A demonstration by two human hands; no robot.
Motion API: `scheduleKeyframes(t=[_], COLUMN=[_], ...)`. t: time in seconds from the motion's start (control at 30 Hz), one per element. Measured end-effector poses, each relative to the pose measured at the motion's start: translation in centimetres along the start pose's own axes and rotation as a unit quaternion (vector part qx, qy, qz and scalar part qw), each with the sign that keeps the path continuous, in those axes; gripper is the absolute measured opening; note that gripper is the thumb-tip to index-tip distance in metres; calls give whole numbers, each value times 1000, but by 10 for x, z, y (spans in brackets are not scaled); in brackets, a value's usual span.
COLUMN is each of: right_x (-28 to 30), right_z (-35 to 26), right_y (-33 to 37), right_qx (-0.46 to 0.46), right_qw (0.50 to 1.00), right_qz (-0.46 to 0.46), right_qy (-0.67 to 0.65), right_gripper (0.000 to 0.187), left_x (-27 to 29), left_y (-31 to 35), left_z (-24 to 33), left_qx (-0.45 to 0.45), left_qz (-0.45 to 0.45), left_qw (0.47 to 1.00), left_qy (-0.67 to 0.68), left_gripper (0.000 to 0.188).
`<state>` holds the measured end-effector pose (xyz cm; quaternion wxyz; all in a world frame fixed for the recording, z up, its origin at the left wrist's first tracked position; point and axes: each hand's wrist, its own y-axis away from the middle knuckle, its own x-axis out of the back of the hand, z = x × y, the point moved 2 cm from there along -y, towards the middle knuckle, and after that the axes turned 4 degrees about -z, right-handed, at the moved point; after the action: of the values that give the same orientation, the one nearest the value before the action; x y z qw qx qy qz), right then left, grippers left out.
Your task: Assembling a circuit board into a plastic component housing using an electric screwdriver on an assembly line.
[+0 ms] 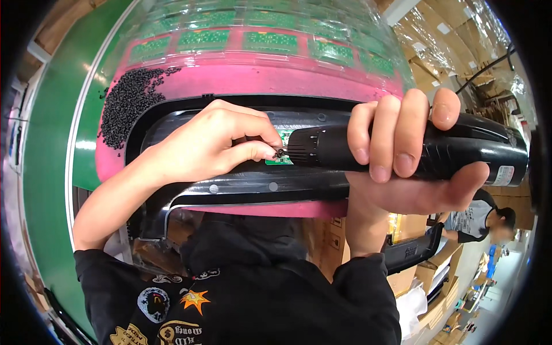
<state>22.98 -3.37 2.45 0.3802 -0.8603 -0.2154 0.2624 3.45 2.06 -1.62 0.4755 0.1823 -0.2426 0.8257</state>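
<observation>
A long black plastic housing [241, 187] lies crosswise in front of me, with a small green circuit board [278, 163] inside it. My right hand [397, 144] is wrapped round a thick black electric screwdriver [322, 146], held nearly level with its nose to the left over the board. At that nose, my left hand [210, 141] pinches a tiny dark piece that looks like a black screw [280, 153] between thumb and forefinger. The driver's nose and my fingers hide part of the board. Whether the screw touches the board, I cannot tell.
A heap of small black screws [126, 103] is spread on the pink mat [247, 80] at the left. Clear plastic trays [276, 43] of green boards stand behind. Cardboard boxes [330, 247] and another black housing [414, 250] are at the lower right, near another person [471, 221].
</observation>
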Motion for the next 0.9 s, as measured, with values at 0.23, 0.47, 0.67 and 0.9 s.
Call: scheduleKeyframes(t=[0.23, 0.47, 0.67, 0.9], right_x=[-3, 19, 20, 19], right_z=[-20, -25, -21, -20], right_y=[13, 30, 31, 30], right_qx=[-72, -60, -71, -97], right_qw=[946, 956, 956, 955], right_qz=[192, 198, 195, 173], right_qy=[252, 206, 209, 219], right_gripper=[46, 42, 42, 42], left_x=[0, 12, 9, 8], left_y=[2, 7, 6, 7], left_z=[1, -3, -4, -2], left_qx=[18, -52, -68, 17], left_qz=[17, 81, 101, 81], left_qw=[1000, 995, 992, 997], left_qy=[-7, -22, -32, 13], left_gripper=[57, 31, 26, 24])
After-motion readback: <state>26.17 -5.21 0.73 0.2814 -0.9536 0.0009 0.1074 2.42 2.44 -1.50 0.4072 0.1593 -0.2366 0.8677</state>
